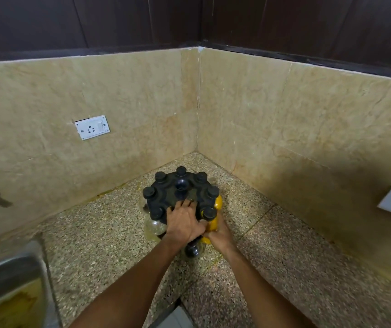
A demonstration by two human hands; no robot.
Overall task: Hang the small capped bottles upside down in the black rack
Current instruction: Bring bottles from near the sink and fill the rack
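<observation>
the black rack (178, 197) stands in the counter corner, black caps showing round its top. the left hand (184, 221) presses flat on its near edge, fingers spread. the right hand (218, 235) curls round a yellow bottle (213, 223) just right of that edge, its long axis roughly upright, cap side hidden

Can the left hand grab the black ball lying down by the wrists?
Probably yes. The left hand lies flat on the black rack, holding nothing, and the black ball sits just below its wrist, uncovered.

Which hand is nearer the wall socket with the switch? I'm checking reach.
Left. The left hand rests on the black rack, on the wall socket's side; the right hand grips a yellow bottle farther right.
</observation>
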